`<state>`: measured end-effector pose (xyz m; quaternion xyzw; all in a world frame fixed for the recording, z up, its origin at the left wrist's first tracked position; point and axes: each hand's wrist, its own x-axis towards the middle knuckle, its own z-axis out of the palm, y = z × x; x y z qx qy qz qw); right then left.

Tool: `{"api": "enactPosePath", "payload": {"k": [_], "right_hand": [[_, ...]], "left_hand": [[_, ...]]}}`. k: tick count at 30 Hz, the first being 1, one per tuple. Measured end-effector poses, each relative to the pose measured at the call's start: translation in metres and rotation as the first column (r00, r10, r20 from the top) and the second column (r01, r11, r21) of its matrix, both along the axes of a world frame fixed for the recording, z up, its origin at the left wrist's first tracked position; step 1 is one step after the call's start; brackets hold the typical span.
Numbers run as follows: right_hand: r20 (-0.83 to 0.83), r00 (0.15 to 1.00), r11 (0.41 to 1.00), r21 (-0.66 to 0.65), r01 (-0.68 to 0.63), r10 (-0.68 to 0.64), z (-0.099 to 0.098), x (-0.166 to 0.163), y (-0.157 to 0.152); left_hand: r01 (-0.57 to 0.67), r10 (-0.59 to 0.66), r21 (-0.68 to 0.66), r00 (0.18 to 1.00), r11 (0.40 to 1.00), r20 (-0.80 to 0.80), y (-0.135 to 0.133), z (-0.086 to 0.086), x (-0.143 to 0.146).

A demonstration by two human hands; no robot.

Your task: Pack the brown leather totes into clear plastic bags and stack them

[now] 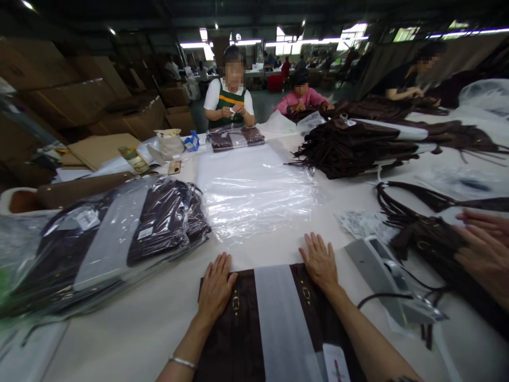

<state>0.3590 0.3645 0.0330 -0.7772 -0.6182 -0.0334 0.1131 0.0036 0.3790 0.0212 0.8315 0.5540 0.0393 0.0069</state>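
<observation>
A dark brown bag (246, 329) with gold buckles lies flat in front of me. A white paper band (280, 313) runs down its middle, and a white tag (335, 363) shows near the bottom. My left hand (217, 284) rests flat on the bag's upper left corner, fingers stretched out. On the upper right edge lies my right hand (319, 260), fingers spread, the tips reaching past the bag onto the table. Neither hand grips anything. Just beyond them is a stack of clear plastic bags (258, 191). The lower part of the brown bag is cut off by the frame.
Plastic-wrapped brown bags (159, 223) are piled at left. Unwrapped brown bags (350, 143) are heaped at back right. A grey device (377, 270) stands on the right, near another person's hands (485, 249). Several people work around the table (119, 339).
</observation>
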Motion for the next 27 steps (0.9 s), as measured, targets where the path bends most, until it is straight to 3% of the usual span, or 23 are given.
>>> {"api": "enactPosePath", "payload": {"k": [3,7,12,16,21,27], "right_hand": [[0.020,1.000,0.998,-0.063,-0.008,0.009,-0.022,0.007,-0.005],[0.043,0.999,0.998,-0.060,-0.031,0.034,-0.021,0.008,-0.006],[0.048,0.997,0.998,-0.029,-0.051,0.052,-0.023,0.010,-0.005],[0.042,0.997,0.997,-0.028,-0.068,0.069,-0.030,0.015,-0.005],[0.065,0.994,0.996,-0.026,-0.084,0.085,-0.034,0.017,-0.004],[0.053,0.997,0.998,0.008,-0.063,0.062,-0.036,0.016,-0.003]], "left_hand": [[0.004,-0.002,-0.033,0.999,0.999,0.051,-0.003,-0.002,-0.007],[0.060,-0.056,-0.020,0.986,0.998,0.160,0.020,0.017,0.002],[0.162,-0.178,0.100,0.968,0.982,0.179,0.121,0.048,0.065],[0.074,-0.077,0.029,0.985,0.997,0.153,0.188,0.042,0.111],[0.018,-0.014,-0.022,0.986,1.000,0.167,0.202,0.019,0.127],[-0.047,0.061,-0.072,0.976,0.996,0.209,0.214,0.032,0.124]]}}
